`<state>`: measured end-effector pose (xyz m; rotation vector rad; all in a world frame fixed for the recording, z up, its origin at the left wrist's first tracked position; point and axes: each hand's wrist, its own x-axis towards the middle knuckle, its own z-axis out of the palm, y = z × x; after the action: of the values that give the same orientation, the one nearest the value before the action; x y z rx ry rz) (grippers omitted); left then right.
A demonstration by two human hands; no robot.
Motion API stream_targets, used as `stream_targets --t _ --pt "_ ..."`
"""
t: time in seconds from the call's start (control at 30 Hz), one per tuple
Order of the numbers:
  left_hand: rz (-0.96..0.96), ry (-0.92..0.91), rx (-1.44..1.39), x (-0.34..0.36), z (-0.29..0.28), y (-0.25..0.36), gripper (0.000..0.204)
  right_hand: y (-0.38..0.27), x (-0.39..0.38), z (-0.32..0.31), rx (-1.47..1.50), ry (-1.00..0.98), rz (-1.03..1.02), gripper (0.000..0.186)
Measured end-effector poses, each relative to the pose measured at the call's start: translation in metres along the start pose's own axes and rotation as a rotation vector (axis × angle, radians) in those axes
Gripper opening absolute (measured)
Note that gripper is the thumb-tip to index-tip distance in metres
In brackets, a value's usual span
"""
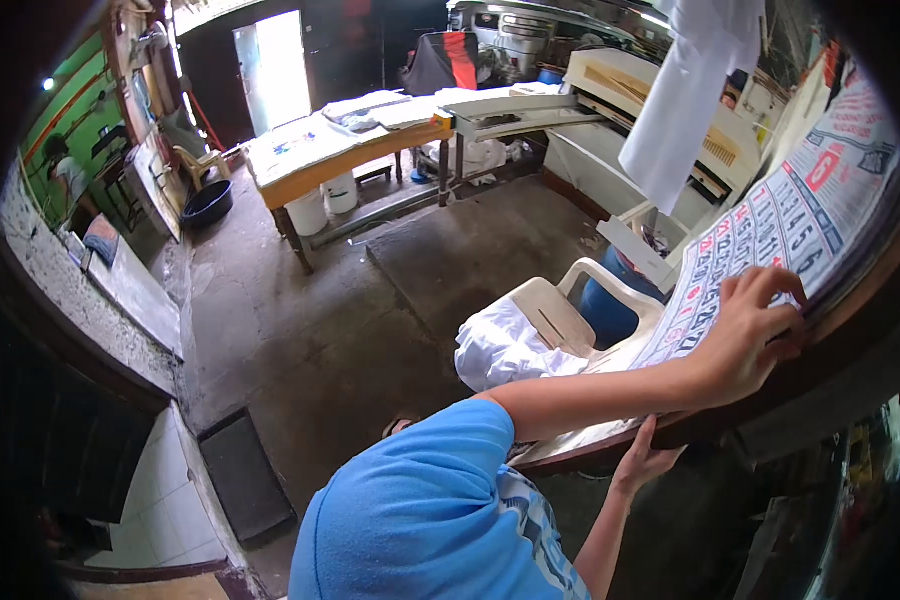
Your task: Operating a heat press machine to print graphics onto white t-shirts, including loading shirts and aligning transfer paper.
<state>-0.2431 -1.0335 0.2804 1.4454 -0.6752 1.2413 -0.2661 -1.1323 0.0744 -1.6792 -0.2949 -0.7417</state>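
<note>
A printed calendar sheet (770,225) with rows of dates in dark and red lies over a wooden-edged table (670,425) on the right. My left hand (750,335) is on the sheet close to the table's near edge, its fingers bent and closed at the paper; the fingertips are partly hidden. Lower down, my right hand (645,460) is at the table's edge. Its thumb points up against the wood, and its fingers stretch out below, apart from the thumb. White cloth (685,110) hangs beyond the table.
A cream plastic chair (560,310) holding crumpled white fabric (500,345) stands left of the table, with a blue drum (620,300) behind it. Across the room is a long padded table (310,150). A black basin (207,203) sits at left, near another person (67,172).
</note>
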Motion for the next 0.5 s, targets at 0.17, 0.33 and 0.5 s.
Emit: stream_targets --t 0.17,0.33,0.5 --pt "0.070 0.032 0.097 -0.005 0.005 -0.001 0.020 0.003 0.001 -0.002 0.006 0.015 -0.017 0.054" --pt "0.091 0.081 0.159 -0.006 0.006 -0.001 0.023 -0.006 0.003 -0.001 -0.024 0.001 0.019 0.055" --pt "0.146 0.133 0.213 -0.007 0.006 -0.003 0.023 -0.009 0.002 -0.002 0.026 -0.018 0.070 0.056"
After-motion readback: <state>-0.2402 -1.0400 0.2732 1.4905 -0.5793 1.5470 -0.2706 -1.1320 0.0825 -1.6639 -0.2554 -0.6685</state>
